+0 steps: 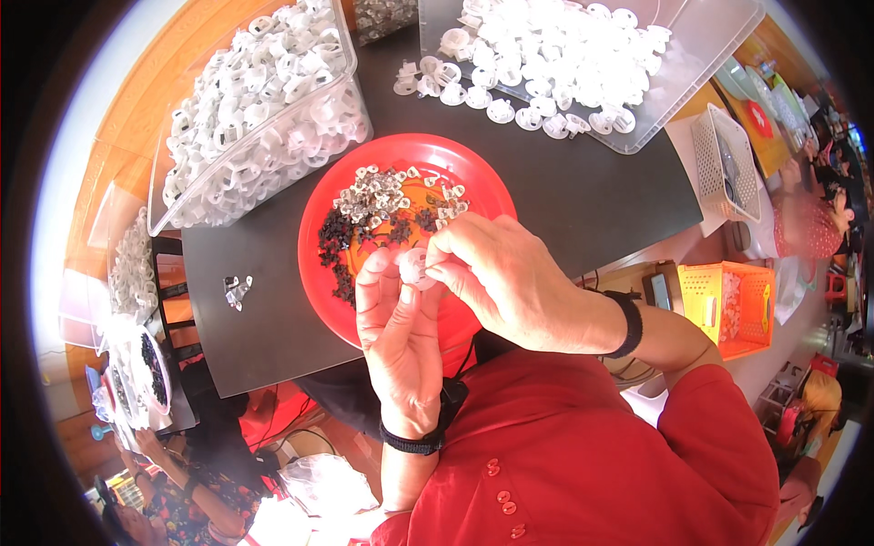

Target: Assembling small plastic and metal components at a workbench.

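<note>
My left hand (398,332) is closed in a pinch on a small round white plastic part (415,268), held up over the near side of a red round tray (487,177). From the right, the thumb and forefinger of my right hand (496,278) close on the edge of the same part; whether they also grip something tiny is hidden. On the tray lie a heap of small shiny metal pieces (373,194) and, left of it, a scatter of small black pieces (335,237). A few brownish bits rest near the tray's middle.
A clear bin (250,177) of white plastic parts stands back left. Another clear bin (710,45) lies back right, its white parts spilling onto the dark table (601,196). Several clear pieces (238,291) sit at left. An orange crate (728,305) stands right; other people are around.
</note>
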Demonstrator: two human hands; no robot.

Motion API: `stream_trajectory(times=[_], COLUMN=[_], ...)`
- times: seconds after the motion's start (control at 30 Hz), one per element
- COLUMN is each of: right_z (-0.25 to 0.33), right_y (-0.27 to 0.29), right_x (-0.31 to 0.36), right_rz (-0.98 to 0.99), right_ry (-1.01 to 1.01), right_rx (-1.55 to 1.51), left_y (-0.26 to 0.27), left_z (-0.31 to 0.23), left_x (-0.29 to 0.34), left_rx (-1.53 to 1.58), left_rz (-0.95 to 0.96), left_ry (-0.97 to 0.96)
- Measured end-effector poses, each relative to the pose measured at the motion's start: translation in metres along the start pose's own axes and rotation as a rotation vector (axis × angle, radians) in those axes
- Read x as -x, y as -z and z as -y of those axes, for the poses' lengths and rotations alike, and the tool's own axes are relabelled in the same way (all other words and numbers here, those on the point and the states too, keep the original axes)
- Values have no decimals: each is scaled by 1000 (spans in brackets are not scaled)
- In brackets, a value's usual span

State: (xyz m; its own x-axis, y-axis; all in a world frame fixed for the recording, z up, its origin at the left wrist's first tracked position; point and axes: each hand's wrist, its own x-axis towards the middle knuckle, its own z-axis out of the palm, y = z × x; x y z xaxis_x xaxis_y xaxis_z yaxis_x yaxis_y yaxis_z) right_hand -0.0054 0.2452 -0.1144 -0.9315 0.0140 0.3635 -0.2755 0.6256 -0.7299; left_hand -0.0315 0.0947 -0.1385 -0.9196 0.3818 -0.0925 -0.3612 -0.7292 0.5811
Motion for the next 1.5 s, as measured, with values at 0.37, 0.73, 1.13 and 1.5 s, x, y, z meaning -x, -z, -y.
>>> stream_trajectory(times=[0.37,0.73,1.13,1.5], right_z=[5,7,-1,0], right_y=[-4,4,-12,-19], right_x=[-2,-6,-6,-5], right_rz=[-91,-68,-87,-138], right_ry=[211,-133,-311,-102], right_rx=[294,-448,-679,-486], left_y=[-8,-7,-12,-6], left_z=[4,7,10,-6], left_x=[0,0,0,-2], left_rx=[-33,-48,-74,-51], left_rz=[-36,2,-50,-169], left_ry=[-18,-76,-16,96])
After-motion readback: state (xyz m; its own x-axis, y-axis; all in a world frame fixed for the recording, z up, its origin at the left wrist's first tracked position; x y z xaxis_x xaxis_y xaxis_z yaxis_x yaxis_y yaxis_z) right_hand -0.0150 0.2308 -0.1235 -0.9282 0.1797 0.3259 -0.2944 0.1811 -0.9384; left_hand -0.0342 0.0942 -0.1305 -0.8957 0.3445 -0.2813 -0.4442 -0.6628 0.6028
